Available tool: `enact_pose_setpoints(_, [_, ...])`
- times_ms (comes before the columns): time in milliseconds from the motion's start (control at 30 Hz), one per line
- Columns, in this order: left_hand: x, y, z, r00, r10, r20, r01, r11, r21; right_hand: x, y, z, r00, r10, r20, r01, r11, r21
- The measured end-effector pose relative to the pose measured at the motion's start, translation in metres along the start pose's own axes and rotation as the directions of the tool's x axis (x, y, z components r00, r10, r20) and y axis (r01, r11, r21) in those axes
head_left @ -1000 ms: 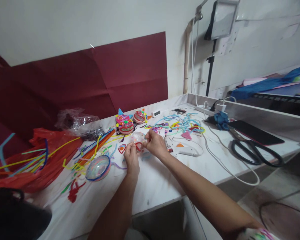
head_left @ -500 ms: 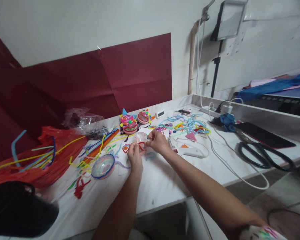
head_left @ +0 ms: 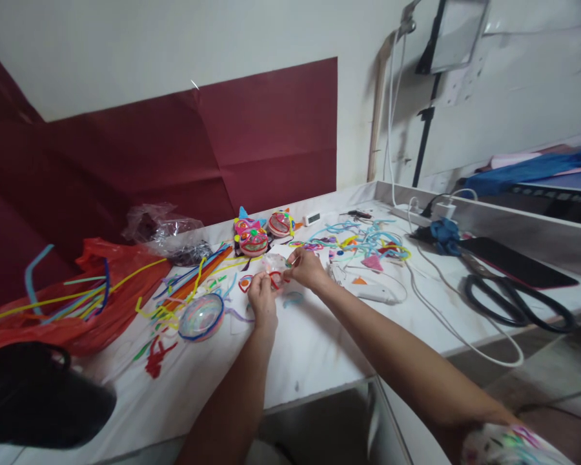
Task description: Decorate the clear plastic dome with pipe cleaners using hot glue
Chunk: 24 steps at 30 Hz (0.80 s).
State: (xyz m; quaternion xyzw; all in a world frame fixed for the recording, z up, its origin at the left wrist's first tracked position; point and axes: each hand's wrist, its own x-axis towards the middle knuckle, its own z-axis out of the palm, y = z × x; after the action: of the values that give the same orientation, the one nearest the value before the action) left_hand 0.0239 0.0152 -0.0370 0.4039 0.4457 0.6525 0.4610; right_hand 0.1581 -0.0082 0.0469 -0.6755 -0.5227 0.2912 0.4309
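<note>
Near the middle of the white table, my left hand is closed on the near left side of a small clear dome with red trim. My right hand pinches at the right edge of the same dome, its fingertips by a small green bit. A red heart-shaped loop lies just left of my left hand. Behind the hands sit two decorated round figures, a pink one with a blue ear and a smaller red one. A clear bowl with a blue rim rests to the left.
Pipe cleaners are scattered behind and right of my hands, near a white glue gun. Large black scissors, a black phone-like slab and white cables lie right. A red plastic bag and a black object are at left.
The view has shifted slightly, so most things sit a little further right. Both hands stay at the clear dome, with only slight finger movement.
</note>
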Motion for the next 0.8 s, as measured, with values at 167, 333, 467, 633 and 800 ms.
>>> enact_pose_setpoints(167, [0.003,-0.001,-0.001,1.000,-0.005,0.011,0.005,1.000,0.002,0.000,-0.002,-0.002,1.000,0.012,0.003,-0.012,0.999,-0.044])
enact_pose_setpoints(333, [0.000,0.001,0.003,1.000,-0.004,-0.017,0.003,1.000,-0.012,-0.002,-0.004,-0.002,1.000,0.007,0.002,-0.007,0.996,-0.089])
enact_pose_setpoints(467, [-0.003,0.005,0.007,1.000,-0.014,-0.009,0.014,1.000,-0.014,-0.006,-0.007,-0.005,1.000,0.013,-0.002,-0.013,0.993,-0.118])
enact_pose_setpoints(633, [-0.005,0.008,0.009,1.000,-0.017,0.006,0.017,1.000,-0.005,-0.009,-0.011,-0.006,0.999,0.031,-0.024,-0.034,0.989,-0.142])
enact_pose_setpoints(800, [-0.005,0.009,0.009,0.999,-0.025,0.021,0.025,1.000,0.012,-0.009,-0.011,-0.004,0.999,0.038,-0.035,-0.043,0.989,-0.144])
